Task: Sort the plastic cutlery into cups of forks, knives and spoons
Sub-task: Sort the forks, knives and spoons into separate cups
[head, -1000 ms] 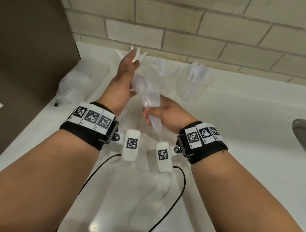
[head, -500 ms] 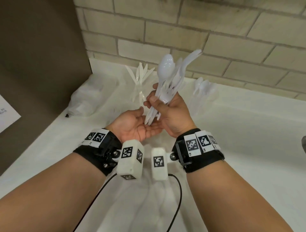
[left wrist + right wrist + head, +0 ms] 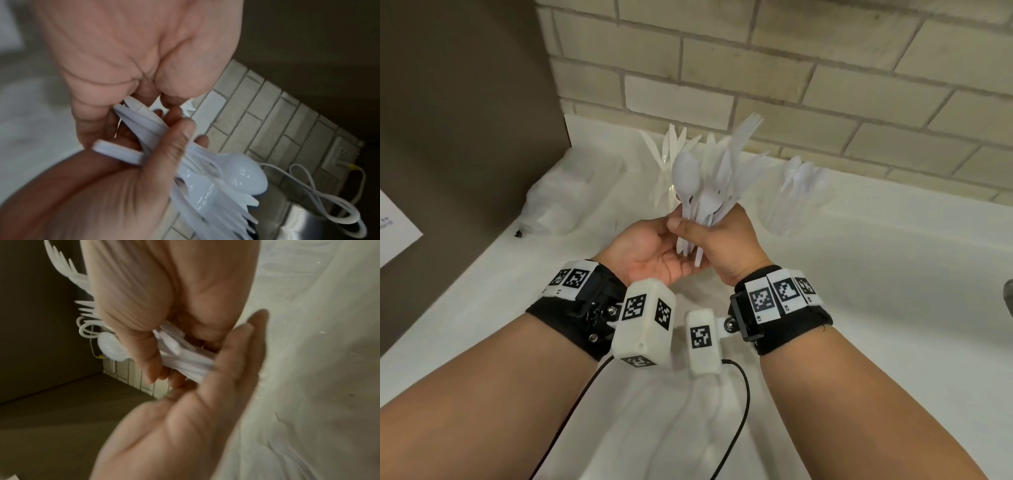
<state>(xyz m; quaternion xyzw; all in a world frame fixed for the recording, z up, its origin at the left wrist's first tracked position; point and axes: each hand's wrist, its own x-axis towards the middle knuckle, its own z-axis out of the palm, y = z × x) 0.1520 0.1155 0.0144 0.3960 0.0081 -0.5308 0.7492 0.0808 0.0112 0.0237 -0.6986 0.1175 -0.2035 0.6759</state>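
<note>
Above the white table (image 3: 893,291), my right hand (image 3: 726,245) gripped one bundle of mixed plastic cutlery (image 3: 709,192), fingers curled round the handles, spoon bowls and fork tines fanned upward. My left hand (image 3: 650,253) lay palm up just beneath, fingers loosely extended, touching the handle ends without closing on them. Behind, against the brick wall (image 3: 791,68): one clear cup of knives (image 3: 671,154) to the left, one clear cup of spoons (image 3: 798,192) to the right. One crumpled plastic bag (image 3: 565,198) lay at far left.

glossy white plastic cutlery (image 3: 709,192), clear plastic cups (image 3: 791,209), matt white cloth (image 3: 859,308), rough brick wall (image 3: 825,85).
</note>
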